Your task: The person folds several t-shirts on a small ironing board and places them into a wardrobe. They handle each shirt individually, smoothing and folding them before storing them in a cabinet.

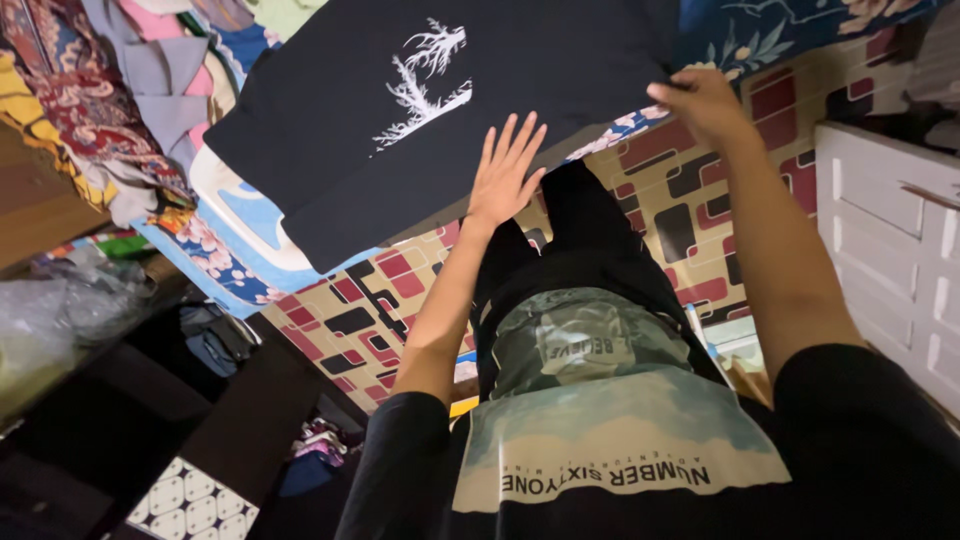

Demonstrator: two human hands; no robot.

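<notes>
Printed shirtfront [610,440] (pale panel); hands [507,170] flatten black garment [400,110].

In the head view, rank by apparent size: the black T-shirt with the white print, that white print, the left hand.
1. Black T-shirt.
2. White print and left hand: look alike, unranked.

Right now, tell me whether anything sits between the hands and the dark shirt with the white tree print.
Nothing visible does. The left hand lies flat on the dark shirt with the white tree print, and the right hand grips its edge directly.
</notes>
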